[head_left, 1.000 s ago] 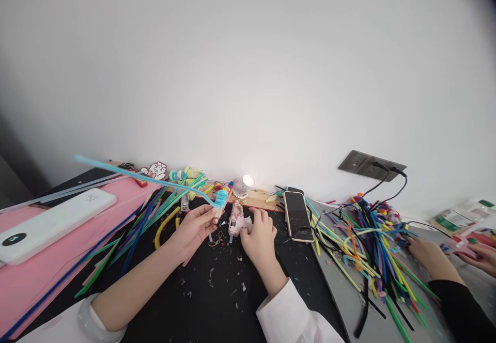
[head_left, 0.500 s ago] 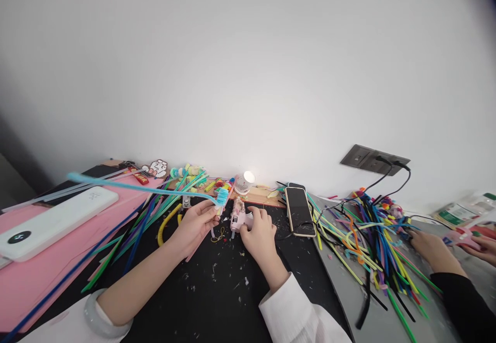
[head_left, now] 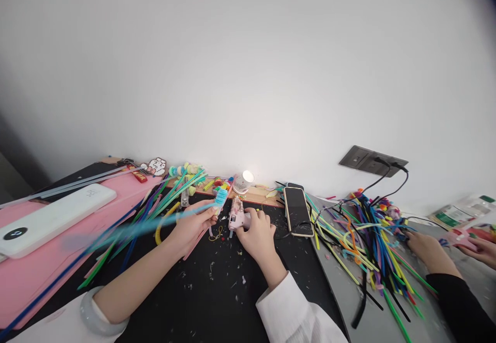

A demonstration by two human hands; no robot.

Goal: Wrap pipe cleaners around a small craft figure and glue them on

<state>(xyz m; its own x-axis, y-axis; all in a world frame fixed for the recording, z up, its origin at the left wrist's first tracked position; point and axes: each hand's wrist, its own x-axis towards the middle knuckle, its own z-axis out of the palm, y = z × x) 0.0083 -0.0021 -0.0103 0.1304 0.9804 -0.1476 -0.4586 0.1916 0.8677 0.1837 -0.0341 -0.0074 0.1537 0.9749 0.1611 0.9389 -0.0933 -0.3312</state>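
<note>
My left hand (head_left: 190,226) is closed on a light blue pipe cleaner (head_left: 127,229), coiled at the tip near my fingers (head_left: 221,197). Its long free end sweeps down to the left and is blurred by motion. My right hand (head_left: 259,232) rests on a small pink glue gun (head_left: 236,218) lying on the black mat (head_left: 217,291), fingers curled over its body. The two hands sit close together, the coil just left of the gun's nozzle.
A fan of coloured pipe cleaners (head_left: 163,198) lies left; a bigger tangled heap (head_left: 372,234) right. A phone (head_left: 297,212), a lit candle (head_left: 244,182), a white power bank (head_left: 54,219) on pink sheet (head_left: 23,276). Another person's hands (head_left: 430,252) work at far right.
The blue pipe cleaner's long end has swung from pointing up-left down toward the table, now blurred. My right hand has stayed on the glue gun.
</note>
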